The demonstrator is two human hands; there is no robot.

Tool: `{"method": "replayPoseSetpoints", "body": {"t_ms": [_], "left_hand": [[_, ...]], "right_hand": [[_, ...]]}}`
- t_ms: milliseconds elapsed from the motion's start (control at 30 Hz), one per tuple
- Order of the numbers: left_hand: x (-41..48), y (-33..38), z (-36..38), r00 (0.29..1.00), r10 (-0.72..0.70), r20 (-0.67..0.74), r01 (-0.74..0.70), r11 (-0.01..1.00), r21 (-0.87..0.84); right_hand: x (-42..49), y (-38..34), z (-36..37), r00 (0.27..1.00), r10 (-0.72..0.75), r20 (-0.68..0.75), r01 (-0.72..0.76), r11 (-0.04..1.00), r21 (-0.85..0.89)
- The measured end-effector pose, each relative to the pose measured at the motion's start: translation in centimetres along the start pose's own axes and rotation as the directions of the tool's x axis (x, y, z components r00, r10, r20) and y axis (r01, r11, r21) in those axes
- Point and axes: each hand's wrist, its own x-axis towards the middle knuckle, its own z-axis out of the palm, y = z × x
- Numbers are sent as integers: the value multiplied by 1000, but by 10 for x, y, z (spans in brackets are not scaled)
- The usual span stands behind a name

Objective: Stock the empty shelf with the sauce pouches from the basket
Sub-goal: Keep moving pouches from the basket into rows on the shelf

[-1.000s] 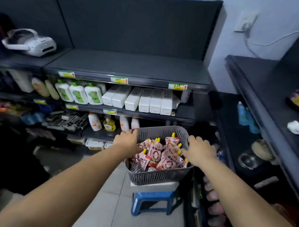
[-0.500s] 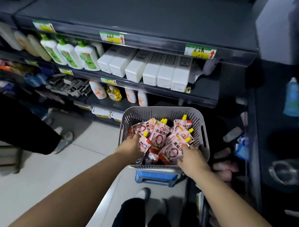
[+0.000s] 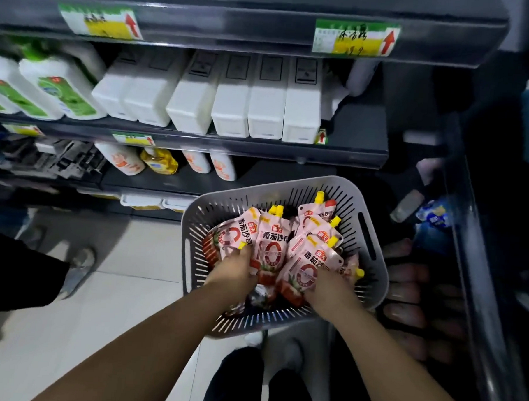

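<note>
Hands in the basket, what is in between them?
Pink sauce pouches with yellow caps lie between the left hand and the right hand, inside the grey basket, as the head view shows.

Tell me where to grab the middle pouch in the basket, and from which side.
Pinch the middle pouch just below its yellow cap, coming from above. It lies face up on top in the basket, with its flat cap end uncovered.
</note>
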Motion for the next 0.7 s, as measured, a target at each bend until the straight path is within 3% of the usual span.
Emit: {"method": "replayPoseSetpoints", "body": {"t_ms": [133,233,333,433,567,700], "left_hand": [[18,16,1,1000,-16,4,16,999,-48],[30,31,0,997,-62,-54,59,997,-58],[41,41,-1,986,-144,-88,140,989,-49],[49,43,2,975,-218,-35,215,975,-62],[57,43,9,962,-274,-8,269,947,-174],[61,39,10,961,-274,-22,270,957,-108]], "right_hand": [[24,4,-7,959,189,210,-236,944,229],[38,3,-1,898,247,363,-427,682,594],[44,-6,10,881,302,364,-469,464,751],[49,-9,19,859,414,302,-441,297,847],[48,-17,24,840,243,485,-487,-59,872],[51,-13,23,796,280,537,-520,-138,843]]}}
